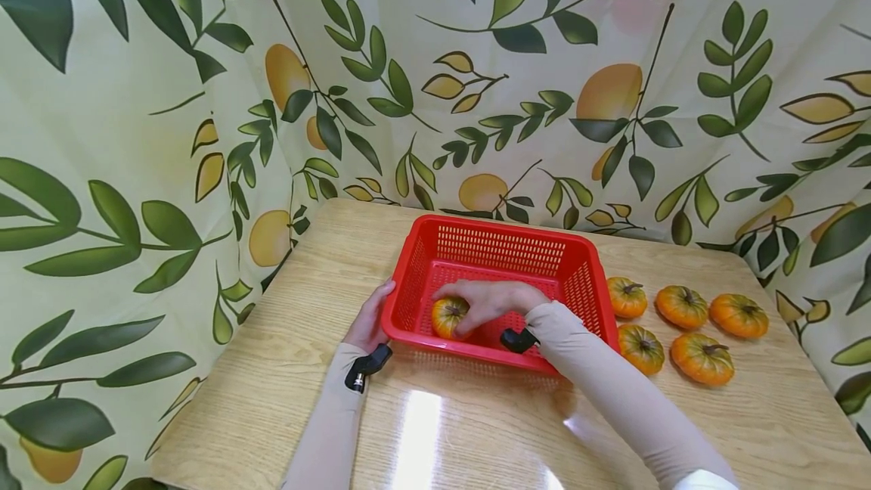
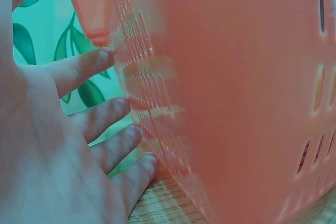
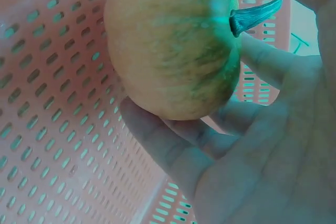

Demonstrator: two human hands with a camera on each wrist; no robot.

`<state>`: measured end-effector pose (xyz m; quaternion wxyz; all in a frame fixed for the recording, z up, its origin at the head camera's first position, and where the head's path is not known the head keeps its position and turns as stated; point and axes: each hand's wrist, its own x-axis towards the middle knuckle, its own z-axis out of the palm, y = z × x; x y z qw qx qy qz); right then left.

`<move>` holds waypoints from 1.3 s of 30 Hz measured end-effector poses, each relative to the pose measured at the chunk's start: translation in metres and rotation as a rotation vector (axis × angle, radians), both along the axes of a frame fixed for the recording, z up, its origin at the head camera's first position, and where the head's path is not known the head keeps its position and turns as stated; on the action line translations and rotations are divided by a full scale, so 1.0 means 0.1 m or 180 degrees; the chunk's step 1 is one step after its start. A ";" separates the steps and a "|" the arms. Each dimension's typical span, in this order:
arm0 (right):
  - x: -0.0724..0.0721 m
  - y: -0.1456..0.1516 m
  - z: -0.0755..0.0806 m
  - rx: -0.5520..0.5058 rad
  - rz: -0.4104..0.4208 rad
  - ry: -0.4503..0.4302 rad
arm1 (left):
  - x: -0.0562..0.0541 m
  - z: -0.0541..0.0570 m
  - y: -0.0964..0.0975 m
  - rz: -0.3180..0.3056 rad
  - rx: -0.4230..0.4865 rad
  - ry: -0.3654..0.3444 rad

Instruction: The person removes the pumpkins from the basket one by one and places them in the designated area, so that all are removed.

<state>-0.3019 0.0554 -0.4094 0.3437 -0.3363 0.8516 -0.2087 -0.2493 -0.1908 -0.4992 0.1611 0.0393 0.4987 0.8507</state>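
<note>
A red plastic basket [image 1: 503, 355] with slotted walls stands on the wooden table. Inside it, near the front left corner, is a small orange-and-green pumpkin [image 1: 447, 316] with a short stem. My right hand [image 1: 493, 301] reaches into the basket and grips this pumpkin. In the right wrist view, its fingers curl around the underside of the pumpkin [image 3: 173, 45], close to the perforated basket surface. At the basket's left side is my left hand [image 1: 370, 317]. The left wrist view shows its fingers [image 2: 113, 119] spread and nearly straight, with the tips against the basket's outer wall [image 2: 220, 103].
Several more small pumpkins [image 1: 702, 358] sit on the table [image 1: 292, 339] to the right of the basket. The nearest pumpkin [image 1: 640, 349] is close against the basket's right side. A leaf-and-fruit patterned cloth [image 1: 435, 59] hangs behind and beside the table.
</note>
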 end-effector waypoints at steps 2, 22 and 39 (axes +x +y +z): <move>0.00 0.02 0.01 0.0005 -0.0028 0.0035 | 0.00 0.01 0.00 -0.0003 0.0006 -0.0014; -0.01 0.23 0.04 -0.1022 -0.0684 0.0308 | -0.01 -0.05 -0.01 0.0073 -0.0033 -0.0081; 0.06 0.49 0.12 -0.1462 -0.1244 0.0378 | -0.03 -0.07 0.00 0.0060 0.0001 -0.0097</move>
